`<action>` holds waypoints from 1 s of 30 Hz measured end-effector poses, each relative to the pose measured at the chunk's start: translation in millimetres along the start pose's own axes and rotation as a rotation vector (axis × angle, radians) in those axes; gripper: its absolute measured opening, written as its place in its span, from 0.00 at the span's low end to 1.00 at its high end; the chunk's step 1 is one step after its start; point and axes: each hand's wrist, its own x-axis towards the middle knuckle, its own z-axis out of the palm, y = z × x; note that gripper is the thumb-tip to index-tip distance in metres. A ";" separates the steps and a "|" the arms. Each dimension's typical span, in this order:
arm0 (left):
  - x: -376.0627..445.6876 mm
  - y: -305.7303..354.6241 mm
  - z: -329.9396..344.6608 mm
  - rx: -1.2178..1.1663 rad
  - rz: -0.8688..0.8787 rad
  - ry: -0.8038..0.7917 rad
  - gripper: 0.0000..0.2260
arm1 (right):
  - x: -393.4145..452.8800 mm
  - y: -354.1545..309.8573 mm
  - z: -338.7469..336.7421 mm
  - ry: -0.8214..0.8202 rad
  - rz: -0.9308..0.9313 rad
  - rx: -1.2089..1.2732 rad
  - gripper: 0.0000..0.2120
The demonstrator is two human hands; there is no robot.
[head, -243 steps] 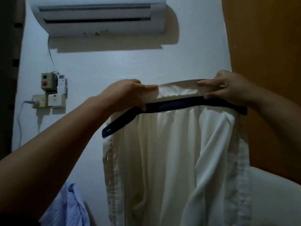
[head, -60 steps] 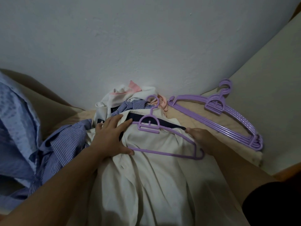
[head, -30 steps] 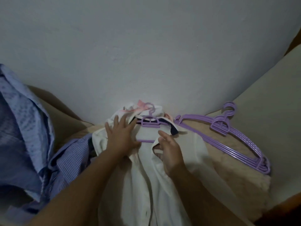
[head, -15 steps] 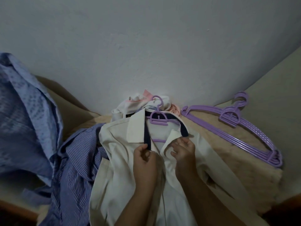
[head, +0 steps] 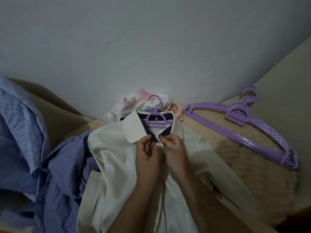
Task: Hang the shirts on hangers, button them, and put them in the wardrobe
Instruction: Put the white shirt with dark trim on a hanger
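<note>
Pinching the collar ends of the cream shirt [head: 117, 153]: left hand [head: 146, 153] has thumb and fingers curled on the left collar tip with its navy underside, right hand [head: 175, 150] pinches the right collar tip. Both hands sit side by side at the neck opening, nearly touching.

Shirt lies front-up on the beige bed cover [head: 235, 148], collar toward the white wall [head: 151, 47]. Purple hanger [head: 155, 121] is inside the shirt; its hook and neck bar stick out of the collar, pointing at the wall. Left collar flap is spread flat; the right side is turned up, showing the navy band. Placket below the hands is hidden by the forearms, so button state there can't be read.

Stack of spare purple hangers [head: 252, 132] lies on the cover to the right of the shirt, apart from it, hooks toward the wall.

Blue striped shirt [head: 62, 174] is bunched up against the cream shirt's left side, touching it. Light blue patterned garment [head: 18, 132] is at the far left edge. Crumpled white-and-pink clothes [head: 134, 103] are piled against the wall just behind the hanger hook.

Lighting is dim; fine detail at the collar is soft.
</note>
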 end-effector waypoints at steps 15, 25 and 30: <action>3.4 -2.9 1.1 0.056 0.160 0.235 0.19 | -1.3 13.8 -10.9 -0.020 -0.031 0.082 0.15; -27.9 -27.4 -10.5 0.197 0.100 0.254 0.11 | -20.2 22.7 -10.9 -0.033 0.007 0.110 0.16; -30.2 -25.5 -11.8 0.260 0.132 0.150 0.16 | -27.6 19.6 -12.7 -0.032 -0.045 0.074 0.30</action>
